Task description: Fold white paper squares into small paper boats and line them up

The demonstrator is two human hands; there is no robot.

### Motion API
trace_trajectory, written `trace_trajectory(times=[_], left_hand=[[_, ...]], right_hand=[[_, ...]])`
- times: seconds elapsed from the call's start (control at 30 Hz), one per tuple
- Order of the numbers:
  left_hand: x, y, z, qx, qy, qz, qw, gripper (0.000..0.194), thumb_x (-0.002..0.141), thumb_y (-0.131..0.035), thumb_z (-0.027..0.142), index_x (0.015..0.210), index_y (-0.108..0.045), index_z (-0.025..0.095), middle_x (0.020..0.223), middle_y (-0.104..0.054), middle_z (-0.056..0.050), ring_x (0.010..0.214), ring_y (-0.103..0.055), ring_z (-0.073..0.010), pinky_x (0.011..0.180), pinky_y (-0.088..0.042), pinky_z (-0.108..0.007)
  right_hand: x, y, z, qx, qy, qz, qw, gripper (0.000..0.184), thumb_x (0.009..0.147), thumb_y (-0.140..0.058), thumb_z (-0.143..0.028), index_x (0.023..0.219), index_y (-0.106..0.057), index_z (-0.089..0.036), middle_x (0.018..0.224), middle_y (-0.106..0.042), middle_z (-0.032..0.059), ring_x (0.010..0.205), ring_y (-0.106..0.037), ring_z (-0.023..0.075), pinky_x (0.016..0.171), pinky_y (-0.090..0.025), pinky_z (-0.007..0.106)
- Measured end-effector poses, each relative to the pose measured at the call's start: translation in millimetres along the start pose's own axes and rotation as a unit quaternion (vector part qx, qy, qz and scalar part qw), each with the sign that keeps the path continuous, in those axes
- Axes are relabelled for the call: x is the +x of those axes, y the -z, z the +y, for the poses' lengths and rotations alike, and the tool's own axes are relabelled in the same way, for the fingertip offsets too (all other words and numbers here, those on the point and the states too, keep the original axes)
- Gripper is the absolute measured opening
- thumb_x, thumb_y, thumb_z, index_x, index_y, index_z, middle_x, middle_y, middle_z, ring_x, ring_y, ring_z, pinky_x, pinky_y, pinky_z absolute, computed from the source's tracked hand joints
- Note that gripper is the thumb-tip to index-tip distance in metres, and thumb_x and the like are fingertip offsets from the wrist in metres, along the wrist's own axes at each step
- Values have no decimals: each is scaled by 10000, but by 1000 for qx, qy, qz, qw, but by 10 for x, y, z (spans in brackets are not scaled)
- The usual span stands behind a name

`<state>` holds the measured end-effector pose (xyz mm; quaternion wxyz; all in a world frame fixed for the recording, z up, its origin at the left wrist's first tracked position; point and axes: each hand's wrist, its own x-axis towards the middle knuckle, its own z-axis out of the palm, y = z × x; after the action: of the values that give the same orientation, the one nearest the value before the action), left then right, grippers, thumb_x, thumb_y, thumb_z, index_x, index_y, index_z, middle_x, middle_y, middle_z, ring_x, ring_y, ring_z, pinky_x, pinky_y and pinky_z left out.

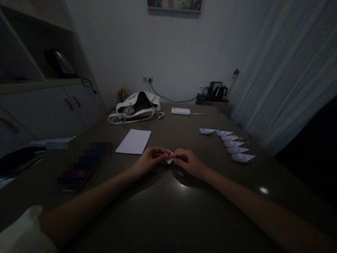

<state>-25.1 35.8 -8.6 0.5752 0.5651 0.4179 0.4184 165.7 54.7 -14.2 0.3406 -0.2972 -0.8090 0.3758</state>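
A small folded piece of white paper (169,161) is held between both hands just above the dark table (168,218). My left hand (150,160) pinches its left side with thumb and fingers. From the other side, my right hand (190,162) grips it, fingertips almost touching those of the left. Most of the paper is hidden by the fingers. Left of my hands lies a stack of white paper sheets (133,141). Several folded paper boats (242,157) stand in a row to the right.
A white handbag (139,105) sits at the table's back left, beside a white power bank (180,111) with a short cable. A blurred-out, flat dark object (84,168) lies at the left. A black kettle (219,92) stands beyond the far right corner.
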Motion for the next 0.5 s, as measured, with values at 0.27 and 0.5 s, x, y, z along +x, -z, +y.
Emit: trace_trajectory(times=[0.27, 0.5], left_hand=[[16, 40, -52, 50, -67, -28, 996, 320, 730, -695, 333, 960, -568, 151, 894, -617, -33, 774, -639, -166, 692, -521, -283], [22, 32, -68, 39, -51, -21, 998, 400, 684, -734, 284, 1016, -552, 156, 935, -622, -45, 777, -646, -166, 709, -517, -292]], right_hand=[[-17, -17, -6, -38, 21, -11, 999, 98, 765, -662, -217, 855, -683, -184, 846, -608, 25, 703, -553, 117, 611, -406, 229], [-25, -46, 60, -20, -14, 26, 999, 182, 723, -676, -210, 754, -499, -182, 670, -524, -38, 579, -489, 90, 541, -376, 203]])
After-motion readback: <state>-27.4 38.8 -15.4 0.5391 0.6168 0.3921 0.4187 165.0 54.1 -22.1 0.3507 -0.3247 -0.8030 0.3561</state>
